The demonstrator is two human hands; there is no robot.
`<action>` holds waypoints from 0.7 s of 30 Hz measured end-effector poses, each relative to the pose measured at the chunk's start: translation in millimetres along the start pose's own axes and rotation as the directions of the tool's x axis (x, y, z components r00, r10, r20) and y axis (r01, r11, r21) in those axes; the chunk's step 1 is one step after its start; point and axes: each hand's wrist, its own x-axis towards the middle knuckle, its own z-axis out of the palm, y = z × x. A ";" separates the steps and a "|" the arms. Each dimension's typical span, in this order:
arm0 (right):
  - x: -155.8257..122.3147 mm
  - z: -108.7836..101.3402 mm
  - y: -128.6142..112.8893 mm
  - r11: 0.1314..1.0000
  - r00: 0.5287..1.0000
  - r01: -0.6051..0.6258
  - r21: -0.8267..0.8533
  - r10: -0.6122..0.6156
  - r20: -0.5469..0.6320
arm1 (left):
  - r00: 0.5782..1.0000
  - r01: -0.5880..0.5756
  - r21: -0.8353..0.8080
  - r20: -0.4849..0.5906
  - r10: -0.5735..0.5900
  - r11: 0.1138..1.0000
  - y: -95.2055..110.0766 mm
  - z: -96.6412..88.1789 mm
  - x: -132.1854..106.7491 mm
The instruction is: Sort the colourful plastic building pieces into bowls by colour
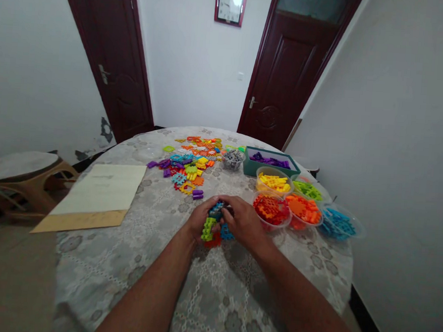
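My left hand (198, 220) is closed around a small build of plastic building pieces, with a lime-green piece (208, 229) at its lower end and dark blue-grey pieces (216, 210) at the top. Fingers of my right hand (241, 219) press on the upper part of the same build; part of it is hidden by them. Just under my hands, a red-orange piece (213, 242) and a blue piece (227, 232) show; whether they join the build I cannot tell. A purple piece (197, 194) lies on the table just beyond my left hand.
Loose colourful pieces (191, 166) are heaped on the round table. To the right stand tubs of yellow (274, 182), red (271, 210), orange (304, 209), green (308, 189) and blue pieces (338, 222), a green box (252, 167) and a grey-filled bowl (233, 159). Paper (102, 188) lies left.
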 end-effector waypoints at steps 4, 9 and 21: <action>-1.9 -1.7 4.6 0.997 0.994 -0.076 0.026 0.078 -0.076 | 0.999 0.030 0.031 0.015 -0.031 0.999 4.7 0.3 -1.0; -4.5 -29.5 -2.8 0.980 0.981 -0.172 0.101 0.179 -0.072 | 0.999 0.040 -0.047 -0.004 -0.040 0.998 12.0 -1.0 -2.0; 41.0 -74.6 20.5 0.993 0.928 -0.103 -0.064 0.119 0.354 | 0.957 -0.182 -0.185 -0.257 0.131 0.966 23.4 -1.4 -3.8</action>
